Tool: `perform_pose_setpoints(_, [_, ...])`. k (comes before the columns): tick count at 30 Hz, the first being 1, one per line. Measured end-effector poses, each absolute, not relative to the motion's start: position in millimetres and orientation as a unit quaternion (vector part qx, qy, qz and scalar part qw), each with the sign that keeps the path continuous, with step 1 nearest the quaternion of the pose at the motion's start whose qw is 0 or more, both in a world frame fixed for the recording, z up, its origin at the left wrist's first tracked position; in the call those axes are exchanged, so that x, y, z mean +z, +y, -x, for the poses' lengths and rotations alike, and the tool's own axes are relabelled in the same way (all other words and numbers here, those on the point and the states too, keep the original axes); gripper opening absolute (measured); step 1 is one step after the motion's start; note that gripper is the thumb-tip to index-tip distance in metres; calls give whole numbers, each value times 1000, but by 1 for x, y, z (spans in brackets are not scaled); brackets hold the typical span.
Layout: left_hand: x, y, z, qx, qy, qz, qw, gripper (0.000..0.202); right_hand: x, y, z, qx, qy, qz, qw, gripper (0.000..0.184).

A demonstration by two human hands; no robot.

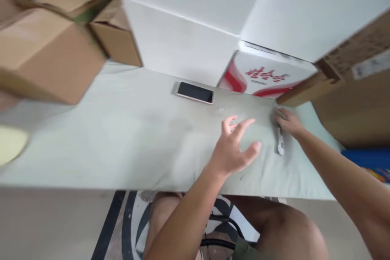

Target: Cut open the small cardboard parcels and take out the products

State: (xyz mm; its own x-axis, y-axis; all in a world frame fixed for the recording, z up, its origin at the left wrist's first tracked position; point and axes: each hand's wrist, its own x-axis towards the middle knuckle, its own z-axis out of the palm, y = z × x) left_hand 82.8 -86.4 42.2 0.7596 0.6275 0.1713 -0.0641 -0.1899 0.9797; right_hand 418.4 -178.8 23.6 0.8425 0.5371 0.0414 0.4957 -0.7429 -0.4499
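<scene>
My left hand (233,148) hovers over the light cloth of the table (128,130), its fingers spread and slightly bent. A thin, shiny bit shows by its fingers, too small to name. Farther right, my right hand (288,122) is low over the cloth with its fingers curled together. Something greyish shows at those fingers, but blur hides what it is. A slim white and grey tool (280,143), perhaps a utility knife, lies right below that hand, its upper end partly under the hand. Beyond my left hand a phone (195,92) lies face up, its screen dark.
Cardboard boxes (51,57) stand at the back left. A white box with red print (265,74) rests against the white wall panels (183,36). A large brown carton (362,101) bounds the right side, with a blue item (365,158) below it. A tiny white scrap (221,109) lies near the phone.
</scene>
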Motion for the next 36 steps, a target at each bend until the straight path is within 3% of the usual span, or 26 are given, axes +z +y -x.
perform_pose_setpoints(8, [58,-69,-26,407,262,-591,645,57,67,-89,-290,31,-466,872,148,44])
perform_pose_setpoints(18, [59,-24,45,728,377,-439,367,38,81,161,7,11,-827,541,152,70])
perform_pose_setpoints(23, [76,-4,81,760,425,-348,346,36,81,215,108,-19,-844,518,138,70])
perform_pose_setpoints(26, [74,-1,92,766,415,-322,370,37,67,217,110,-30,-814,567,123,70])
perform_pose_setpoints(29, [67,-3,92,780,394,-324,362,34,59,193,79,-33,-817,553,162,62])
perform_pose_setpoints(36, [66,-4,101,803,400,-361,256,30,77,26,-56,-98,-778,601,155,45])
